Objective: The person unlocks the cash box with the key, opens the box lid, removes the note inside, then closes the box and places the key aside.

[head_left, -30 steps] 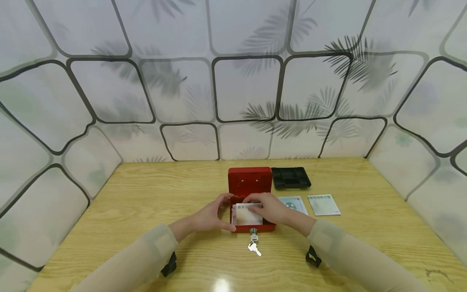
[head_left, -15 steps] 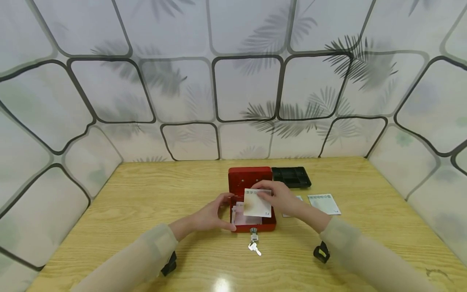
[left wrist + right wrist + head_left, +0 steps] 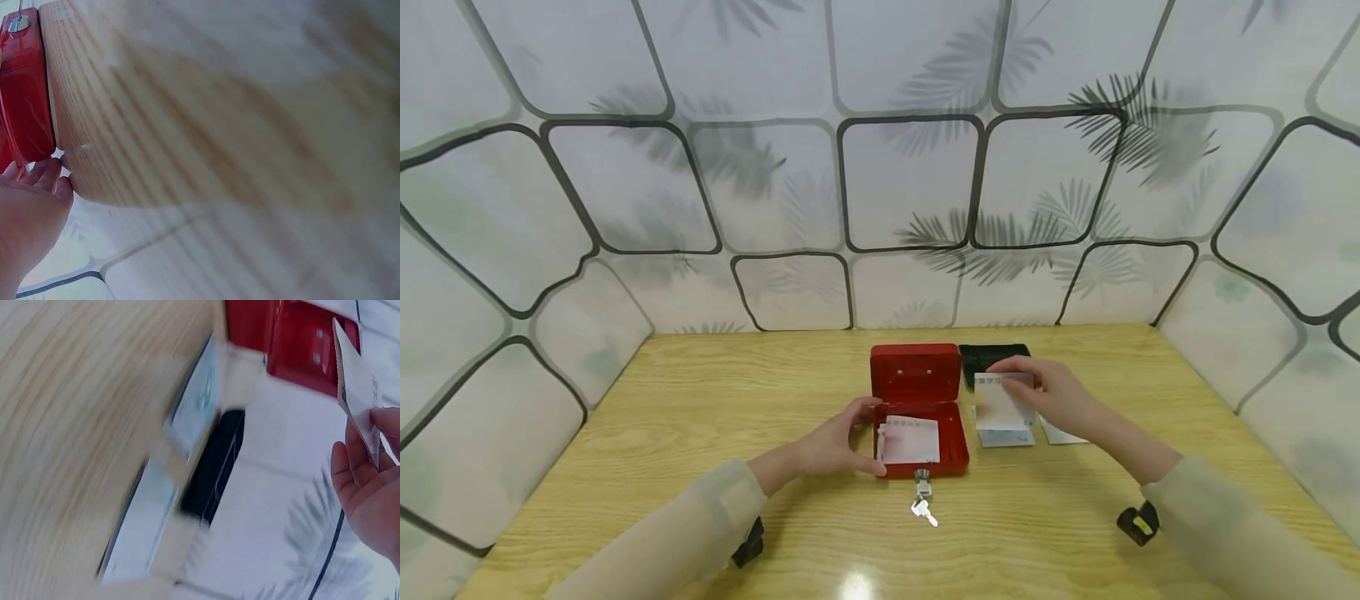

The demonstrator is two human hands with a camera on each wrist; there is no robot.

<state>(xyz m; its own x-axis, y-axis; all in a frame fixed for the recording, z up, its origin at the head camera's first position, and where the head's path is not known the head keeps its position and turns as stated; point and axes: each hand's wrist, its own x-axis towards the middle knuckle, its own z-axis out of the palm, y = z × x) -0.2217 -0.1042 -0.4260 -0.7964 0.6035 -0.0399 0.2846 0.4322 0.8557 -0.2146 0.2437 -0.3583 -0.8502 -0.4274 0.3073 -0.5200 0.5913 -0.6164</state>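
Observation:
A red cash box [image 3: 953, 437] stands with its lid raised; a pinkish printed paper pad [image 3: 912, 442] lies in its left part. My left hand [image 3: 827, 442] spans the box's left side, thumb at the front corner and fingers at the rear. In the left wrist view, its fingertips [image 3: 47, 172] are at the red corner. My right hand [image 3: 1063, 398] pinches a small white printed paper pad [image 3: 1000, 404] by its upper right edge. That pad hangs over a bluish pad [image 3: 1006, 438] on the table, and the thumb shows on its face in the right wrist view.
A black compartment tray [image 3: 981, 358] lies behind, partly hidden by the right hand. Another pale pad [image 3: 1060, 433] lies farther right, under the right wrist. Keys [image 3: 922, 508] hang from the box's front lock onto the wooden table [image 3: 700, 383]. A patterned curtain rises behind.
My right hand has lifted the white paper pad out of the cash box and carried it right, over the bluish pad. The pinkish pad is now uncovered. My left hand stays put.

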